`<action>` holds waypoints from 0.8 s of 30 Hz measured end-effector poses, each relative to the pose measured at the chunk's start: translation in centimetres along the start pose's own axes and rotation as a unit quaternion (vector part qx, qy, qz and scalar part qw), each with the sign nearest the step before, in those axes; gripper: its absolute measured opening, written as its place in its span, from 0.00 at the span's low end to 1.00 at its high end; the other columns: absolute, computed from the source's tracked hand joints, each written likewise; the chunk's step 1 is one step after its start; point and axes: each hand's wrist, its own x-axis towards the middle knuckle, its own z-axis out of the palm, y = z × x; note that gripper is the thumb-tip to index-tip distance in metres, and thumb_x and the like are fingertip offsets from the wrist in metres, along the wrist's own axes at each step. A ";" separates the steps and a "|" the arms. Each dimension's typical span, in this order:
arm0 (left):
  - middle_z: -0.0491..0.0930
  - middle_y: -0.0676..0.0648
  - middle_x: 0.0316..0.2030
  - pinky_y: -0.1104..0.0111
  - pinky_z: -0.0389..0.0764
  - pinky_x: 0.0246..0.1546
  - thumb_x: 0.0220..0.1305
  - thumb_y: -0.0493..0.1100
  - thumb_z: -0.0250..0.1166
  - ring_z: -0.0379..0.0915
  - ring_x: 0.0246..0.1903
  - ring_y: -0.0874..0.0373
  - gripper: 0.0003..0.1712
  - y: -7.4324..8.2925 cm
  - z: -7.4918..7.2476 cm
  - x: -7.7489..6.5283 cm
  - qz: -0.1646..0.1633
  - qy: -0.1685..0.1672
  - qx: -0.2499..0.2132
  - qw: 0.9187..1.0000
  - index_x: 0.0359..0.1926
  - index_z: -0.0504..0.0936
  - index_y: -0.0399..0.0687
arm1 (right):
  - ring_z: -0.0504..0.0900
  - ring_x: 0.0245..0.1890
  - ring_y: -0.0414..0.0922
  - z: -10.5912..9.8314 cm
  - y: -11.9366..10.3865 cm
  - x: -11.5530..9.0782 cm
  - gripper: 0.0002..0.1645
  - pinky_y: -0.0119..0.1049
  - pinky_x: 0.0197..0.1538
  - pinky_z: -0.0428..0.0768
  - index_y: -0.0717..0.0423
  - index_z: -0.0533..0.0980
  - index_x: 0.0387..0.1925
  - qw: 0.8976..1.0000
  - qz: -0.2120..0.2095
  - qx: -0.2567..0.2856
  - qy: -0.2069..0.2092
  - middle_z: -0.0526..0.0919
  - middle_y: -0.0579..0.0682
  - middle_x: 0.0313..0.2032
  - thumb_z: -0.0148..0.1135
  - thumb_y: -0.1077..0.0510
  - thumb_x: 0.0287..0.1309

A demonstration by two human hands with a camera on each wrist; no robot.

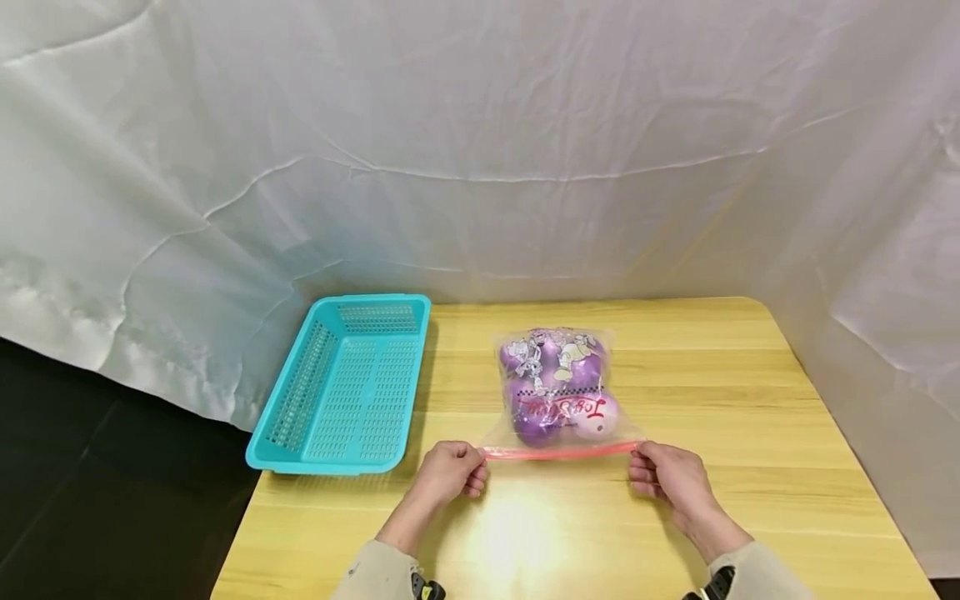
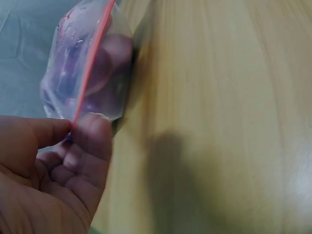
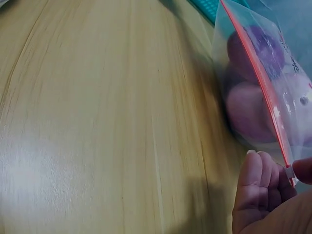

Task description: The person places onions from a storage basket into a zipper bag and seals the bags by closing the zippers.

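Observation:
A clear zip bag (image 1: 557, 387) with printed cartoon figures and red lettering lies on the table, filled with several purple and pinkish balls (image 1: 597, 415). Its red zip strip (image 1: 558, 453) runs straight along the near edge. My left hand (image 1: 450, 473) pinches the left end of that strip between thumb and forefinger, as the left wrist view shows up close. At the opposite end my right hand (image 1: 671, 477) pinches the strip's corner, where a small white slider (image 3: 289, 171) sits by the thumb. The strip looks stretched taut between both hands.
To the left stands a turquoise plastic basket (image 1: 411, 392) with perforated walls, nothing inside it. The wooden table (image 1: 720, 367) has pale sheeting (image 1: 480, 150) hanging behind and at its sides. Dark floor (image 1: 112, 483) shows at the lower left.

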 end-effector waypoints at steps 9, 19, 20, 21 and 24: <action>0.88 0.44 0.34 0.64 0.77 0.21 0.78 0.44 0.58 0.75 0.21 0.57 0.16 5.1 -1.9 0.1 0.152 0.115 0.326 0.926 0.53 0.88 0.40 | 0.88 0.39 0.54 -3.0 -4.6 0.4 0.35 0.49 0.41 0.84 0.66 0.83 0.53 0.918 -0.184 -0.340 0.084 0.90 0.60 0.41 0.48 0.38 0.79; 0.59 0.37 0.80 0.33 0.44 0.78 0.70 0.65 0.65 0.45 0.82 0.37 0.52 7.9 -4.6 1.8 0.246 0.210 0.531 0.783 0.82 0.58 0.41 | 0.60 0.74 0.73 -2.8 -8.9 2.0 0.47 0.77 0.71 0.56 0.69 0.64 0.74 0.728 -0.424 -0.514 0.162 0.68 0.74 0.70 0.61 0.38 0.72; 0.52 0.38 0.83 0.31 0.37 0.77 0.68 0.70 0.64 0.37 0.83 0.38 0.57 7.9 -4.7 1.9 0.234 0.203 0.542 0.782 0.83 0.53 0.42 | 0.57 0.76 0.73 -2.8 -9.0 2.0 0.49 0.78 0.71 0.53 0.67 0.62 0.76 0.725 -0.420 -0.520 0.162 0.66 0.74 0.72 0.60 0.35 0.72; 0.46 0.39 0.84 0.30 0.31 0.76 0.66 0.74 0.62 0.31 0.84 0.38 0.62 7.9 -4.8 2.1 0.223 0.195 0.550 0.781 0.84 0.49 0.43 | 0.54 0.78 0.73 -2.8 -9.0 2.1 0.52 0.80 0.71 0.50 0.65 0.59 0.78 0.725 -0.413 -0.526 0.162 0.63 0.73 0.74 0.60 0.33 0.71; 0.33 0.42 0.84 0.32 0.20 0.74 0.63 0.80 0.60 0.18 0.82 0.40 0.69 7.7 -5.0 2.3 0.197 0.179 0.555 0.788 0.85 0.40 0.46 | 0.45 0.80 0.73 -2.8 -9.2 2.1 0.57 0.82 0.71 0.42 0.61 0.52 0.82 0.730 -0.389 -0.540 0.156 0.55 0.71 0.79 0.56 0.27 0.70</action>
